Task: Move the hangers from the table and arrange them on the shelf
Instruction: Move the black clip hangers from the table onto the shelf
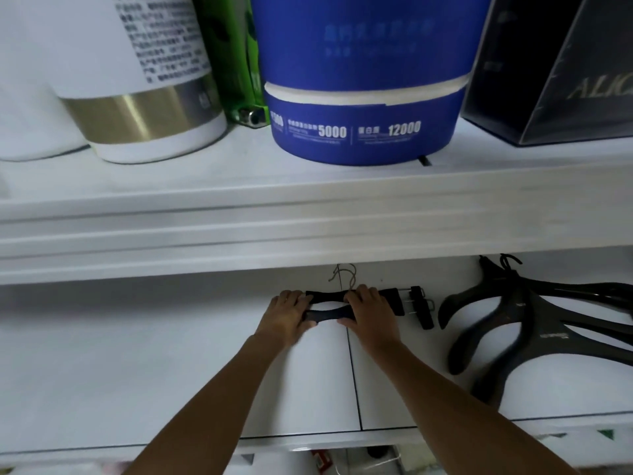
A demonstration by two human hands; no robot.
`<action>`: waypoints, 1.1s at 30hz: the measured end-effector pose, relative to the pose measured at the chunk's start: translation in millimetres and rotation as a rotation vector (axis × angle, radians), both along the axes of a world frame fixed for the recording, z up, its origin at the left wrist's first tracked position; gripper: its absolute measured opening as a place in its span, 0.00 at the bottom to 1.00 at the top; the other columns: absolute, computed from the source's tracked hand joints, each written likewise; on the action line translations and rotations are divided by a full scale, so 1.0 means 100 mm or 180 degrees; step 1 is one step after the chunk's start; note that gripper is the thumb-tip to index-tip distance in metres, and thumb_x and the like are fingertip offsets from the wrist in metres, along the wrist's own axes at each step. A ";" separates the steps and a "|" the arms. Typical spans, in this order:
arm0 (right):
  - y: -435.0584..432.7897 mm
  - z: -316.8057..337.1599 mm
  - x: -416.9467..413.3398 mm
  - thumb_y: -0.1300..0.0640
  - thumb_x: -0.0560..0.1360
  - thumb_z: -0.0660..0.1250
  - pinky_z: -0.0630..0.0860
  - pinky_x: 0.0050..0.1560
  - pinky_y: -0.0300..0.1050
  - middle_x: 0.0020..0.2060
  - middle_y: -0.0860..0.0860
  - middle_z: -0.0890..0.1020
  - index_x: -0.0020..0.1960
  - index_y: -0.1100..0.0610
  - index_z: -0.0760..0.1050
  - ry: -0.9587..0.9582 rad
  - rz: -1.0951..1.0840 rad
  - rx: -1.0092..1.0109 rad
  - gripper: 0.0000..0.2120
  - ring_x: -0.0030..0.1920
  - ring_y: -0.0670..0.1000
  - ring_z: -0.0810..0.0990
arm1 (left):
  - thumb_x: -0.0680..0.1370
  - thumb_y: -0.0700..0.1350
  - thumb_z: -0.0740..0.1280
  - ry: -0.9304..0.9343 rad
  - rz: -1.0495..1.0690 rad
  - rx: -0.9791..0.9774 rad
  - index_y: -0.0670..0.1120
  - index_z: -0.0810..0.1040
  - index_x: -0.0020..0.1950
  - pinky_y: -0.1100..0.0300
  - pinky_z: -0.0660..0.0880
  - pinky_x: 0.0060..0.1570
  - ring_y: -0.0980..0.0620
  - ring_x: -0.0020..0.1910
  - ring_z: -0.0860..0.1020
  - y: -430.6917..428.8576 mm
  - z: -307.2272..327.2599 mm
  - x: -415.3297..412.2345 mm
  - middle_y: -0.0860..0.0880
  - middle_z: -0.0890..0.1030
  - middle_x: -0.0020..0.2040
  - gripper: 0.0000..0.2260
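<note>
Two black clip hangers (327,305) lie side by side on the white lower shelf (137,354), metal hooks pointing toward the back. My left hand (287,311) grips their left part and my right hand (371,308) grips their right part. Black clips (420,305) stick out past my right hand. A pile of larger black suit hangers (520,323) lies on the same shelf to the right, apart from my hands.
The upper shelf (308,214) overhangs close above and carries a white and gold canister (137,80), a green bottle (236,63), a blue tub (363,97) and a dark box (555,70). A seam runs down the lower shelf below my right hand.
</note>
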State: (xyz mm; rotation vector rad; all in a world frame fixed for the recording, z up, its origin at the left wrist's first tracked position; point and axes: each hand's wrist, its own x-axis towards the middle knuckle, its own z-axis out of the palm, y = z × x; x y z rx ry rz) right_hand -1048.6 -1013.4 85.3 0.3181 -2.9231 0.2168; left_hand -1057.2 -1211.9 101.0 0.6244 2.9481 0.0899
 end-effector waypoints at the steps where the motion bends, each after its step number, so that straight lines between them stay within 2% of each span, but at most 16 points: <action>1: 0.04 0.01 0.01 0.44 0.50 0.83 0.78 0.34 0.46 0.39 0.53 0.80 0.44 0.55 0.80 0.0047 0.0031 0.0032 0.27 0.38 0.54 0.80 | 0.70 0.59 0.59 0.0032 0.0067 -0.0154 0.46 0.81 0.55 0.56 0.79 0.46 0.45 0.47 0.82 0.01 -0.02 -0.02 0.47 0.83 0.49 0.23; 3: 0.12 0.04 0.02 0.44 0.51 0.82 0.79 0.38 0.47 0.42 0.52 0.81 0.47 0.54 0.80 0.0019 -0.0021 0.0086 0.29 0.41 0.54 0.81 | 0.71 0.59 0.54 0.0068 0.0081 -0.0347 0.49 0.82 0.54 0.55 0.79 0.45 0.46 0.47 0.83 0.02 -0.10 -0.07 0.48 0.84 0.49 0.24; 5: 0.21 0.04 0.01 0.45 0.57 0.80 0.78 0.49 0.51 0.50 0.54 0.81 0.55 0.54 0.80 -0.0124 -0.0137 0.0057 0.29 0.50 0.57 0.81 | 0.75 0.59 0.48 0.0006 0.0027 -0.0502 0.48 0.76 0.64 0.49 0.74 0.58 0.43 0.61 0.77 0.08 0.00 -0.02 0.44 0.79 0.61 0.27; 6: 0.25 0.03 0.02 0.47 0.64 0.77 0.74 0.58 0.54 0.59 0.56 0.78 0.62 0.54 0.76 -0.0213 -0.0201 0.0014 0.29 0.59 0.59 0.77 | 0.78 0.59 0.46 -0.0016 -0.0005 -0.0458 0.48 0.68 0.71 0.47 0.64 0.67 0.43 0.69 0.68 0.10 -0.03 -0.03 0.44 0.71 0.70 0.27; 7: 0.30 0.00 0.02 0.49 0.71 0.71 0.65 0.68 0.55 0.67 0.57 0.72 0.69 0.53 0.69 -0.0360 -0.0220 0.0026 0.29 0.68 0.59 0.70 | 0.80 0.59 0.45 -0.0018 0.0027 -0.0486 0.49 0.59 0.76 0.47 0.55 0.72 0.44 0.74 0.59 0.11 -0.05 -0.02 0.46 0.62 0.75 0.27; 9: 0.40 -0.07 0.02 0.49 0.80 0.59 0.49 0.74 0.52 0.76 0.56 0.57 0.77 0.53 0.55 -0.0584 -0.0267 0.0056 0.28 0.76 0.57 0.54 | 0.81 0.58 0.44 0.0044 0.0170 -0.0668 0.52 0.48 0.77 0.47 0.46 0.74 0.46 0.77 0.49 0.12 -0.08 -0.02 0.49 0.52 0.78 0.26; 11: 0.45 -0.12 0.03 0.48 0.82 0.53 0.43 0.75 0.49 0.77 0.55 0.51 0.78 0.54 0.50 -0.0666 -0.0313 0.0096 0.28 0.77 0.55 0.49 | 0.82 0.58 0.44 0.0112 0.0189 -0.0799 0.53 0.45 0.77 0.46 0.45 0.73 0.46 0.77 0.48 0.15 -0.12 -0.02 0.49 0.51 0.78 0.25; 13: 0.46 -0.13 0.02 0.47 0.82 0.51 0.42 0.75 0.49 0.77 0.55 0.51 0.78 0.54 0.49 -0.0719 -0.0303 0.0117 0.27 0.77 0.55 0.48 | 0.82 0.58 0.45 0.0181 0.0228 -0.0824 0.53 0.44 0.77 0.45 0.45 0.73 0.46 0.77 0.48 0.17 -0.13 -0.01 0.48 0.52 0.78 0.25; 17: 0.44 -0.14 0.00 0.48 0.81 0.54 0.45 0.75 0.51 0.76 0.58 0.55 0.77 0.56 0.54 -0.0623 -0.0304 -0.0027 0.27 0.76 0.57 0.52 | 0.82 0.59 0.45 0.0285 0.0245 -0.0981 0.52 0.44 0.78 0.43 0.46 0.73 0.47 0.76 0.50 0.18 -0.12 -0.03 0.47 0.54 0.77 0.26; 22: 0.41 -0.12 -0.08 0.46 0.82 0.49 0.44 0.75 0.50 0.77 0.54 0.53 0.78 0.50 0.50 -0.0874 -0.0468 0.0168 0.25 0.77 0.54 0.48 | 0.82 0.57 0.45 0.0161 0.0307 -0.1055 0.51 0.44 0.78 0.42 0.45 0.73 0.47 0.77 0.49 0.22 -0.05 -0.08 0.47 0.53 0.77 0.26; 26: 0.39 -0.11 -0.12 0.46 0.82 0.48 0.43 0.74 0.51 0.77 0.54 0.52 0.78 0.48 0.49 -0.0929 -0.0516 0.0231 0.25 0.77 0.56 0.47 | 0.82 0.56 0.45 0.0069 0.0351 -0.1088 0.50 0.44 0.78 0.43 0.45 0.73 0.47 0.77 0.47 0.26 -0.01 -0.15 0.47 0.51 0.78 0.25; 30: 0.38 -0.10 -0.12 0.44 0.82 0.49 0.41 0.74 0.54 0.77 0.54 0.51 0.78 0.49 0.48 -0.0947 -0.0566 0.0222 0.27 0.77 0.57 0.45 | 0.81 0.60 0.47 0.0077 0.0336 -0.0879 0.49 0.46 0.78 0.44 0.45 0.73 0.46 0.77 0.48 0.25 -0.07 -0.18 0.46 0.51 0.78 0.28; 33: 0.37 -0.10 -0.03 0.42 0.81 0.50 0.39 0.74 0.55 0.77 0.53 0.51 0.78 0.49 0.47 -0.0708 -0.0454 0.0274 0.29 0.77 0.56 0.45 | 0.79 0.61 0.47 0.0117 0.0269 -0.0714 0.50 0.48 0.78 0.45 0.45 0.74 0.43 0.77 0.48 0.23 -0.16 -0.15 0.44 0.52 0.78 0.30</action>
